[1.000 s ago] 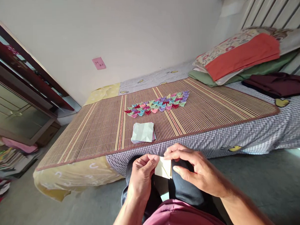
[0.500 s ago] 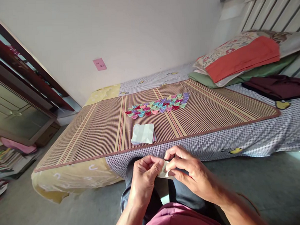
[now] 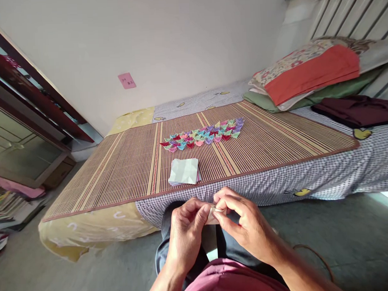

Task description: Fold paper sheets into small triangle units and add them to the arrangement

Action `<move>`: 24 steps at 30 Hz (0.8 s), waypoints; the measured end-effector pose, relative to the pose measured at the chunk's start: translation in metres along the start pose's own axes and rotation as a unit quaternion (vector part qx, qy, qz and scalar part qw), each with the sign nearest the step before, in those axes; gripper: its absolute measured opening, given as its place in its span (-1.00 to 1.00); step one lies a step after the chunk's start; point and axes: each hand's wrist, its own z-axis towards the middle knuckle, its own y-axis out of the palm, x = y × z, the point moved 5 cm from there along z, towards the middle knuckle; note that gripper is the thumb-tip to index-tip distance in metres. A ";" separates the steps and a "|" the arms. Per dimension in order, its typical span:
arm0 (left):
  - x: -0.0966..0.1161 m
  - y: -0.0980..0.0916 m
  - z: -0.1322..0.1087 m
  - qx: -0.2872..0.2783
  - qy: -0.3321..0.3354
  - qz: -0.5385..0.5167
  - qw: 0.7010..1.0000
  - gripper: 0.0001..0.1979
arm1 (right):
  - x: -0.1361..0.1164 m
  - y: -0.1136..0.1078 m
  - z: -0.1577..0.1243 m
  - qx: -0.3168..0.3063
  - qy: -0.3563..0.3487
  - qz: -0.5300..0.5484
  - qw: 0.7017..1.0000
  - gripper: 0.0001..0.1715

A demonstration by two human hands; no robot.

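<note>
Between my hands, above my lap, is a small pale piece of folded paper (image 3: 212,218). The fingers and thumb of my left hand (image 3: 188,230) pinch its left side. On its right side my right hand (image 3: 244,220) is closed on it with thumb and fingertips, which hide part of the paper. Beyond my hands, near the bed's front edge, lies a stack of creased square papers (image 3: 184,171), pale green on top. Farther back, rows of small folded paper pieces (image 3: 209,135) in many colours stand on the striped mat (image 3: 125,173).
Folded bedding (image 3: 315,79) and dark red cloth (image 3: 355,110) lie at the right of the bed. A pink note (image 3: 127,80) is on the wall. At the left are a cabinet (image 3: 19,147) and piled papers (image 3: 11,207). A cord (image 3: 318,255) lies on the floor.
My right fingers have closed in on the paper and drawn nearer my left hand. The paper shows smaller between them. The view has shifted slightly.
</note>
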 end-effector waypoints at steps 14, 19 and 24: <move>-0.001 0.000 -0.008 -0.030 0.020 0.066 0.997 -0.72 | -0.003 0.000 0.000 -0.019 0.006 -0.035 0.999 -0.75; -0.001 0.001 -0.010 -0.023 0.018 0.063 0.998 -0.71 | -0.005 0.002 0.000 -0.034 0.020 -0.058 0.998 -0.74; -0.002 0.002 -0.007 -0.010 0.018 0.059 0.998 -0.73 | -0.006 0.003 0.000 -0.050 0.025 -0.080 0.995 -0.71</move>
